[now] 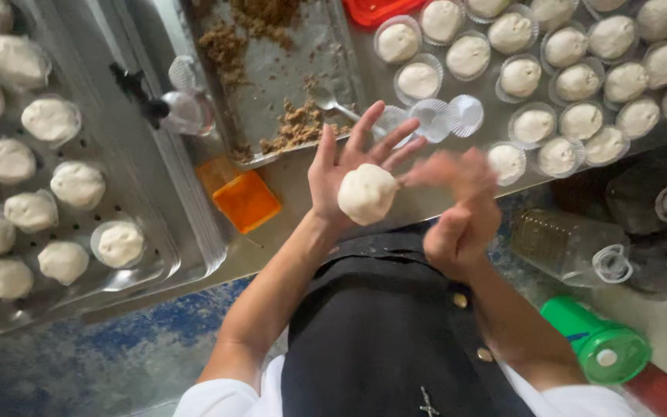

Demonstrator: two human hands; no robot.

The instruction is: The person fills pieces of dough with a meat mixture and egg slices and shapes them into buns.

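One dough ball (367,193) resting on open left hand (349,174); right hand (461,208) blurred at three o'clock, grip unclear. Shaping underway; empty paper cup (434,117) waiting at twelve o'clock.

Left hand (349,166) open, palm up, dough ball (367,193) on it; right hand (461,208) blurred just beside.
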